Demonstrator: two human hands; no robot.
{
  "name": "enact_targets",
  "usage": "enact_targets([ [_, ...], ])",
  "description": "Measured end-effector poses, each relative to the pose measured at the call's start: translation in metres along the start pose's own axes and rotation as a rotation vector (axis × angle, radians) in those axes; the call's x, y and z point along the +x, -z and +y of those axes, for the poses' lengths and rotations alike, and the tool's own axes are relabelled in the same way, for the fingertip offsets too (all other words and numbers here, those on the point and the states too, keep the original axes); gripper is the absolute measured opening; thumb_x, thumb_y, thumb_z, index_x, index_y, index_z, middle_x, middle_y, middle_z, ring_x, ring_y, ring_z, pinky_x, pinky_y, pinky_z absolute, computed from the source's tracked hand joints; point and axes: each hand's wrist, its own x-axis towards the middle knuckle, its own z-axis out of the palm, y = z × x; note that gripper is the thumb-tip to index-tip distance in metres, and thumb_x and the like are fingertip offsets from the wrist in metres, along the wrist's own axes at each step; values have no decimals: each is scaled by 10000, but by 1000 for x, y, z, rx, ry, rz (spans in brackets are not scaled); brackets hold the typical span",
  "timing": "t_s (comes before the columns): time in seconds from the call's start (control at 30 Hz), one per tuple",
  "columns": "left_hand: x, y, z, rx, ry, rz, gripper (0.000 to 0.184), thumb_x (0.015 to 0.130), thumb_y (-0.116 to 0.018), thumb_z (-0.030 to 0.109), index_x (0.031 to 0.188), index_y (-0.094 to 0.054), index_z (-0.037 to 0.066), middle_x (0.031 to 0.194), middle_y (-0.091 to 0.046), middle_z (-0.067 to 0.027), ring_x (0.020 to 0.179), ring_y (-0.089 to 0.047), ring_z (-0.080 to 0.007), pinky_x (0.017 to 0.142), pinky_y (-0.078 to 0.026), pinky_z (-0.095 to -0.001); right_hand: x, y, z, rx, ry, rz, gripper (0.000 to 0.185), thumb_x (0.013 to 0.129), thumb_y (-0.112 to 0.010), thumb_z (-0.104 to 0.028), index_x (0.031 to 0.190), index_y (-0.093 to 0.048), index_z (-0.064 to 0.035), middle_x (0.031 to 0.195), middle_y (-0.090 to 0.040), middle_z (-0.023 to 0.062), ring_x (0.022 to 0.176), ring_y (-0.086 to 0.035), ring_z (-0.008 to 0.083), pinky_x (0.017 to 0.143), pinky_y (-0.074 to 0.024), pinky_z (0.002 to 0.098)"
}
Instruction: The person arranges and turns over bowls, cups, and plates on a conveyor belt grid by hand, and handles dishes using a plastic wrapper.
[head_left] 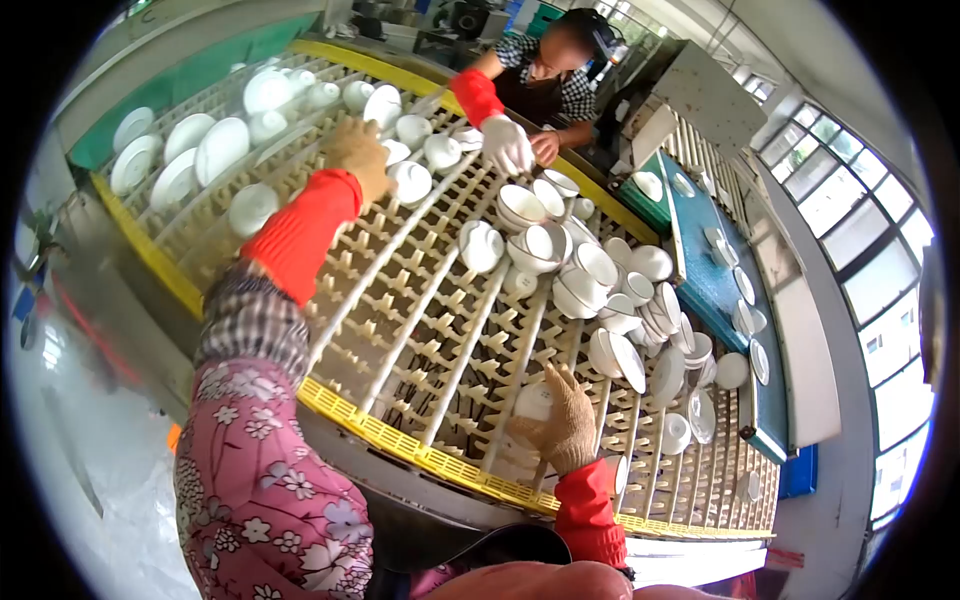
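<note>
My left hand (358, 158), in a tan glove with a red cuff, reaches over the far left part of the slatted conveyor (385, 290). It is beside a small white bowl (410, 182) and a white dish (383, 106); its fingertips are smeared, so its grip does not show clearly. Near the front edge, my right hand (562, 425), gloved alike, has thumb and fingers around a white bowl (533, 401) low on the slats. Across the belt, a co-worker's white-gloved hand (507, 146) is above a group of white bowls (521, 206).
White plates (221, 150) stand tilted between pegs at the left. Many bowls are piled on the right (590, 280). A blue-green side belt (715, 265) carries more dishes. Yellow edging (420, 440) runs along the conveyor's front. The co-worker (550, 75) leans in from the far side.
</note>
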Motion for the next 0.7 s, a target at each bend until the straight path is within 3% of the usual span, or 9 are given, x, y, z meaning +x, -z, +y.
enact_targets([
  [0.03, 37, -38, 2, -60, 121, 151, 685, 969, -742, 706, 1469, -775, 240, 1709, -520, -171, 1628, -402, -391, 1393, -205, -538, -1, -3, 5, -19, 21, 26, 1110, 678, -1041, -422, 1582, -578, 27, 1565, -620, 297, 1412, -628, 475, 1199, -519, 530],
  [0.1, 103, -96, -1, -139, 262, 284, 673, 979, -736, 682, 1478, -773, 231, 1692, -545, -173, 1604, -442, -424, 1365, -284, -543, -6, -9, 11, -54, 57, 70, 1139, 691, -1038, -451, 1610, -550, 12, 1560, -622, 297, 1420, -621, 479, 1203, -513, 540],
  [0.3, 129, -132, -19, -436, 155, 85, 517, 1004, -707, 517, 1378, -809, 175, 1409, -760, -215, 1259, -731, -466, 1102, -572, -544, -7, -20, 17, 52, -20, 97, 1129, 774, -945, -606, 1602, -556, 55, 1544, -624, 329, 1411, -631, 489, 1197, -510, 537],
  [0.37, 164, -192, -37, -659, 239, 256, 455, 1013, -654, 474, 1235, -826, 116, 1247, -794, -239, 1190, -748, -462, 1031, -576, -567, -11, -26, 27, 66, -21, 112, 1135, 782, -936, -620, 1613, -548, 49, 1568, -615, 320, 1425, -625, 481, 1199, -510, 526],
  [0.53, 115, -184, -99, -1138, 69, 285, 494, 1071, -679, 457, 1383, -817, 99, 1370, -819, -127, 1271, -746, -264, 1141, -526, -416, -17, -24, 14, 8, -74, 149, 1106, 749, -993, -421, 1661, -517, -15, 1621, -582, 300, 1485, -578, 477, 1234, -491, 530],
  [0.6, 115, -222, -145, -1447, 37, 273, 420, 1107, -673, 368, 1404, -811, 107, 1447, -776, -162, 1313, -724, -296, 1151, -530, -429, -16, -14, 6, 14, -148, 95, 1133, 732, -1004, -404, 1672, -504, -19, 1660, -541, 300, 1493, -569, 477, 1246, -484, 525],
  [0.63, 158, -305, -200, -673, -263, 627, 385, 1146, -611, 332, 1391, -810, 112, 1459, -756, -206, 1303, -732, -355, 1139, -544, -451, -16, -8, 1, 15, -185, 68, 1146, 724, -1010, -396, 1678, -497, -21, 1680, -521, 300, 1497, -564, 477, 1251, -480, 522],
  [0.67, 148, -308, -212, -482, -204, 566, 451, 1185, -501, 377, 1412, -780, 106, 1392, -763, -246, 1275, -728, -442, 1129, -551, -490, -18, -7, -1, 12, -202, 65, 1147, 723, -1014, -392, 1675, -497, -16, 1679, -522, 300, 1497, -566, 473, 1248, -484, 514],
  [0.7, 159, -297, -212, -486, 155, 164, 516, 1204, -413, 449, 1462, -736, 141, 1326, -785, -228, 1265, -724, -474, 1118, -555, -514, -17, -2, -7, 10, -216, 61, 1148, 721, -1018, -388, 1672, -496, -10, 1677, -522, 300, 1497, -568, 469, 1244, -489, 507],
])
